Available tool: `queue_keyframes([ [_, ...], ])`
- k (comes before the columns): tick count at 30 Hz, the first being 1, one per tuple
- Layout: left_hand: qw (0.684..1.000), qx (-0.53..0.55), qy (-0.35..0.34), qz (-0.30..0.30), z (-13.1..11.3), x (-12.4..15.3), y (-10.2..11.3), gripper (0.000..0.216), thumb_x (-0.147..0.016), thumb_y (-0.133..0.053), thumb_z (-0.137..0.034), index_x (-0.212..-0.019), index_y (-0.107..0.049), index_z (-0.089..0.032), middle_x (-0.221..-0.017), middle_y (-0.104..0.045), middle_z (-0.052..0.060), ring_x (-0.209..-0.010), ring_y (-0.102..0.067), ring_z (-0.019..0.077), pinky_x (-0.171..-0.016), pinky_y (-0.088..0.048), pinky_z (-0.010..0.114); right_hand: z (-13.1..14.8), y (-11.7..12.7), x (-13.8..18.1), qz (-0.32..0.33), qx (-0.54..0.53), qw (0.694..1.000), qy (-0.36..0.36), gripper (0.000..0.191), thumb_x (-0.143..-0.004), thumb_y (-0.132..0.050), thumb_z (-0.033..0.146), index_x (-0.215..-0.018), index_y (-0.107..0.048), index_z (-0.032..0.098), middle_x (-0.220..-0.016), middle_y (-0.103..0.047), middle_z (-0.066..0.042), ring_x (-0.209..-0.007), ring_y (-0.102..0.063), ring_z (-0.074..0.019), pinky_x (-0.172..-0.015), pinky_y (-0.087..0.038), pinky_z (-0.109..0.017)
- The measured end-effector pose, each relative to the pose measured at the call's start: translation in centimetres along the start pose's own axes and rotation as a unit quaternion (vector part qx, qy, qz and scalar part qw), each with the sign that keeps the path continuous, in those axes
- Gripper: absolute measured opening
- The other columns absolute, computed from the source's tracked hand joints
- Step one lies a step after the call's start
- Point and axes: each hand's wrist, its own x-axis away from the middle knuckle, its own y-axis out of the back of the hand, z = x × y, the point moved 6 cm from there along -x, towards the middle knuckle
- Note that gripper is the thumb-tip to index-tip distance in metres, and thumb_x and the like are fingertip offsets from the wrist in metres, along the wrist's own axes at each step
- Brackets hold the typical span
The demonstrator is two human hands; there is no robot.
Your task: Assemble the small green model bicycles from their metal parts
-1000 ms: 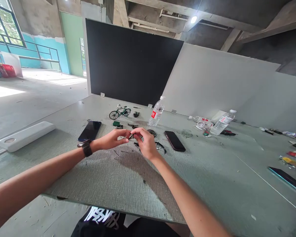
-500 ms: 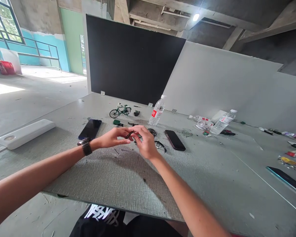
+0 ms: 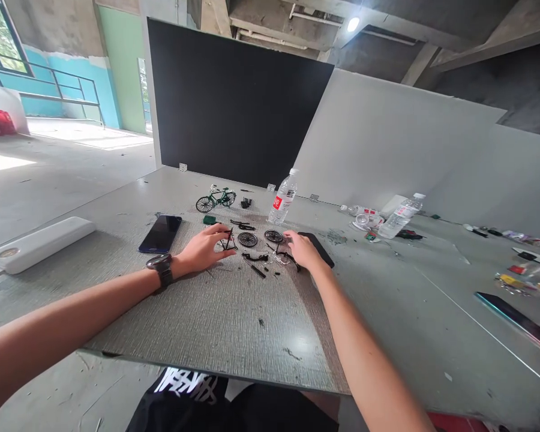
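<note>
My left hand [image 3: 203, 247] rests low over the table, its thumb and fingers closed around a small dark toy bicycle frame [image 3: 228, 242]. To the right, my right hand [image 3: 302, 249] has its fingertips bent down together beside a spoked toy wheel [image 3: 274, 236]; whatever they pinch is too small to make out. Between the hands lie a second toy wheel [image 3: 247, 240], a black curved part [image 3: 255, 257], a thin black rod [image 3: 258, 271] and some clear bits. Just beyond are black fork-like parts [image 3: 243, 225] and a green block [image 3: 209, 220].
An assembled green toy bicycle [image 3: 216, 199] stands behind the parts, left of an upright water bottle [image 3: 282, 199]. One phone [image 3: 161, 234] lies left; another phone [image 3: 323, 249] sits partly behind my right hand. A white device [image 3: 40, 245] lies far left.
My hands have parted from being together over a small dark piece. The right hand has moved right and down to the parts; the left stays near with the bicycle frame.
</note>
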Motion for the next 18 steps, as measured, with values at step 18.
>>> queue_keyframes([
  [18, 0.999, -0.035, -0.035, 0.019, -1.1, 0.1, 0.0, 0.043, -0.099, -0.059, -0.054, -0.116, -0.069, -0.016, -0.131, -0.063, 0.014, -0.118, -0.064, 0.0284, -0.101, -0.054, 0.044, 0.2, 0.8, 0.6, 0.029, 0.107, 0.992, -0.057, 0.032, -0.103, -0.044, 0.016, -0.121, -0.07, 0.019, -0.129, -0.065, -0.018, -0.117, -0.061, -0.0295, -0.09, -0.044, -0.038],
])
